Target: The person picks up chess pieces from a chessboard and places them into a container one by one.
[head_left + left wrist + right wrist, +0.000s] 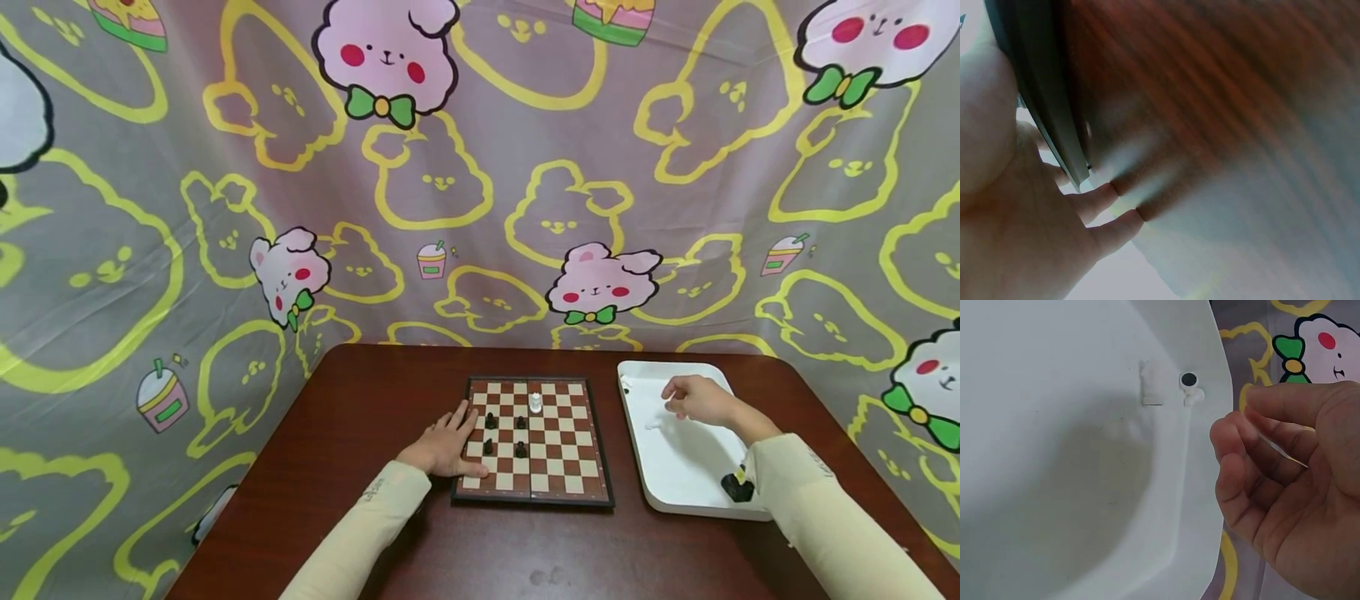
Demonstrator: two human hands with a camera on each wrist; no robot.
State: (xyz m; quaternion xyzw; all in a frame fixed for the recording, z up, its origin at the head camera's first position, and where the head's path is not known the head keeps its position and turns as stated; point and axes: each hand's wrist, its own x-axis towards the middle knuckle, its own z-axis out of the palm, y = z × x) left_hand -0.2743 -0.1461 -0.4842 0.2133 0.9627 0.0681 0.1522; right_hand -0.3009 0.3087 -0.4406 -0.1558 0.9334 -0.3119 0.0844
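My left hand [442, 446] rests at the left side of the chessboard [566, 457], fingers spread over its dark edge. In the left wrist view, some fingertips reach past the frame [1054, 94] to the tabletop. Several black chess pieces [521, 449] and a white chess piece [536, 402] stand on the board. Above the white tray [663, 492], my right hand [701, 398] hovers with loosely bent fingers; nothing shows between them. In the right wrist view, a white chess piece [1150, 384] lies in the tray, near another with a dark base [1189, 380].
The brown wooden table [360, 400] carries both board and tray, the tray to the right. A black object [738, 486] shows by the right sleeve [798, 483]; its kind is unclear. A patterned curtain [480, 242] hangs behind and at both sides.
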